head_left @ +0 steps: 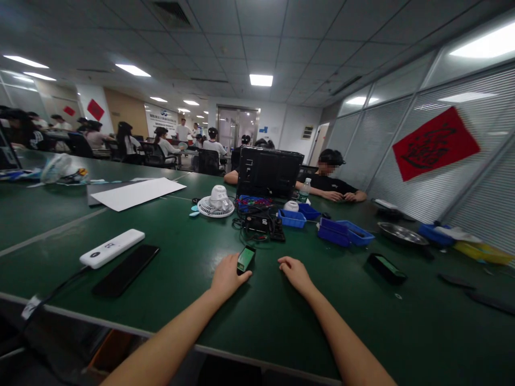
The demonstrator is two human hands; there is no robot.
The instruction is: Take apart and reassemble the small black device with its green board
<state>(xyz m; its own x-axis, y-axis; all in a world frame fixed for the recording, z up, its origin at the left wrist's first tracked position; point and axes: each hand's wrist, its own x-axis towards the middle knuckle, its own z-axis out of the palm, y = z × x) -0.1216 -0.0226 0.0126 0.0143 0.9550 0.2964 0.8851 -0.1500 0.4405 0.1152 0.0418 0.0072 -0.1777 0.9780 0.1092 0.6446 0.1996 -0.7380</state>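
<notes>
My left hand (228,276) is closed around a small black case with a green face (246,259), thumb along its near side. It is held just over the green table, tilted. My right hand (296,272) is a short way to the right, apart from the case. Its fingers are curled together at the table; anything between them is too small or hidden to make out. A similar black case with a green inside (387,269) lies farther right on the table.
Ahead are a tangle of cables with a black adapter (257,222), a white fan (216,206), blue bins (292,218) and a monitor's back (270,172). At left lie a black phone (126,271) and a white power bank (112,248). A person (333,185) sits opposite.
</notes>
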